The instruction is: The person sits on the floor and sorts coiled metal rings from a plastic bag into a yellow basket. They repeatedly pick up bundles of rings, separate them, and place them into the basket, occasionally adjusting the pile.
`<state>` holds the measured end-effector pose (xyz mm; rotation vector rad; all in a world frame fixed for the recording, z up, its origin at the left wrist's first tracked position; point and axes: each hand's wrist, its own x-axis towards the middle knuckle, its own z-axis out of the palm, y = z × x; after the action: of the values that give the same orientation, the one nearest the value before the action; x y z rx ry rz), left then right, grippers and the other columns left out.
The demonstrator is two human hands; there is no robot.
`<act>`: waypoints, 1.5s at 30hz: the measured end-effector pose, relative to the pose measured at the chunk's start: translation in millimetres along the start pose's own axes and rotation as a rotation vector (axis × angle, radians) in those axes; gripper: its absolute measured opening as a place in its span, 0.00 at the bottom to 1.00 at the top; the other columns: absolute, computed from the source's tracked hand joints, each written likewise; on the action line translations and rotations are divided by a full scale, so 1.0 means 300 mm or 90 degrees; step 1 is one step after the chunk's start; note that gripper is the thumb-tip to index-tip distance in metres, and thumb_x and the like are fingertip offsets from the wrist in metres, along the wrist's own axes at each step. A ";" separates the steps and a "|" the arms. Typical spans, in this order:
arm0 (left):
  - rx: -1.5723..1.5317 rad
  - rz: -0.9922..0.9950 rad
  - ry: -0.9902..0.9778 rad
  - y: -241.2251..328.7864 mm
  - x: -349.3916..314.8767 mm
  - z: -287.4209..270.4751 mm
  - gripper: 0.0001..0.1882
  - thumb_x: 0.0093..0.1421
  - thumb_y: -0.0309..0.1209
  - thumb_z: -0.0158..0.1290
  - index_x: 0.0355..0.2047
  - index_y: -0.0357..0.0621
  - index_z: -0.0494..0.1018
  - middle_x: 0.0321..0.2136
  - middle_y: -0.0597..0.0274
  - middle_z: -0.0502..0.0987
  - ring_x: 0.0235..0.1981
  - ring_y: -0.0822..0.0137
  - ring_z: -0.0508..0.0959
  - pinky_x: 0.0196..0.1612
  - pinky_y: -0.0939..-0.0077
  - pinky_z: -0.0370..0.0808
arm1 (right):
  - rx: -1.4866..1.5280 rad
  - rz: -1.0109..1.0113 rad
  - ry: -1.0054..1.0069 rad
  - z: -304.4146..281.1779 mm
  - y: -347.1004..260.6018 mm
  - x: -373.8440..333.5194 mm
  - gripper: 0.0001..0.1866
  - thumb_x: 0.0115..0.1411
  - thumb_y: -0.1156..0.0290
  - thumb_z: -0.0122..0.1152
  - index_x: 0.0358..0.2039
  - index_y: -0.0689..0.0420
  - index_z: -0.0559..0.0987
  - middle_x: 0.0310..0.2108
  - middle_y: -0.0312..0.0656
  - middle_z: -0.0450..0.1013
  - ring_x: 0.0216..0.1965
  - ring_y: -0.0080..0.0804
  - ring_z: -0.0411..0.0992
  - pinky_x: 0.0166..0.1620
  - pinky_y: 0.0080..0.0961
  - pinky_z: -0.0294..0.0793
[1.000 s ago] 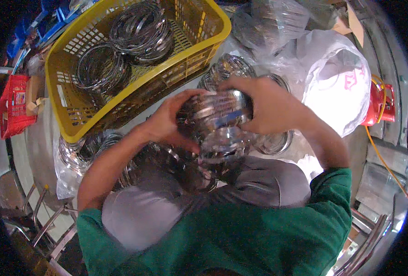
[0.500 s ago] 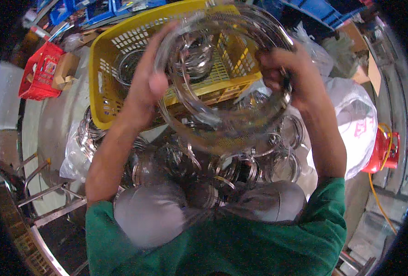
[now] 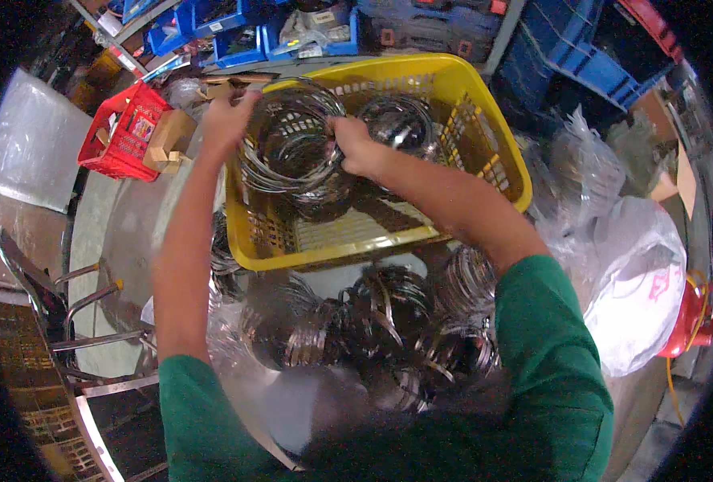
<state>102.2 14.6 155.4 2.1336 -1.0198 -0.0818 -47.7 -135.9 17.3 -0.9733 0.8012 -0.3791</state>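
Note:
A bundle of thin, shiny metal rings [image 3: 280, 186] is held between my two hands over the left part of a yellow plastic basket [image 3: 356, 243]. My left hand [image 3: 230, 122] grips the bundle at its left edge, near the basket's far left corner. My right hand [image 3: 356, 146] is closed round its right side. Beneath the bundle, more metal rings [image 3: 320, 207] lie in the basket, partly hidden by it. Another stack of rings [image 3: 409, 120] rests farther back in the basket, beyond my right hand.
Several ring bundles [image 3: 389, 309] stand on the floor between my legs and the basket. At left are a red basket [image 3: 120, 132], a cardboard box [image 3: 170, 138] and a metal-framed chair [image 3: 103, 341]. A white sack [image 3: 637, 281] stands right; blue bins [image 3: 240, 46] line the back.
My hands have carried the ring bundle forward and left, from close in front of me to over the basket's left part. The view has shifted, showing more of the back shelves.

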 end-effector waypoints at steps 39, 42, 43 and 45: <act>0.581 0.229 -0.144 -0.147 -0.120 0.295 0.49 0.65 0.65 0.44 0.73 0.42 0.47 0.73 0.43 0.50 0.74 0.46 0.48 0.73 0.41 0.43 | -1.008 -0.522 0.106 -0.524 -0.441 -0.166 0.18 0.62 0.59 0.57 0.39 0.63 0.80 0.32 0.57 0.79 0.36 0.60 0.79 0.42 0.54 0.78; 0.525 0.365 -0.157 -0.115 -0.169 0.298 0.48 0.64 0.66 0.45 0.73 0.46 0.50 0.72 0.44 0.51 0.74 0.46 0.49 0.73 0.41 0.43 | -1.184 -0.313 -0.045 -0.618 -0.394 -0.171 0.18 0.61 0.58 0.59 0.39 0.62 0.82 0.34 0.56 0.80 0.38 0.58 0.80 0.43 0.52 0.80; 0.517 0.401 -0.181 -0.103 -0.185 0.301 0.48 0.63 0.66 0.45 0.73 0.47 0.52 0.72 0.44 0.52 0.74 0.46 0.49 0.73 0.41 0.43 | -1.235 -0.242 -0.098 -0.643 -0.364 -0.184 0.19 0.60 0.58 0.60 0.39 0.62 0.83 0.34 0.55 0.81 0.38 0.57 0.80 0.43 0.51 0.80; 0.487 0.450 -0.195 -0.079 -0.210 0.308 0.47 0.63 0.65 0.46 0.73 0.49 0.51 0.73 0.45 0.50 0.74 0.46 0.47 0.73 0.42 0.42 | -1.314 -0.181 -0.192 -0.660 -0.321 -0.202 0.19 0.59 0.58 0.62 0.40 0.61 0.83 0.36 0.54 0.81 0.40 0.54 0.81 0.43 0.50 0.81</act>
<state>41.8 11.7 58.4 2.2818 -2.2039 0.3938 -230.4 -265.4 62.8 -2.9653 0.5628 0.5952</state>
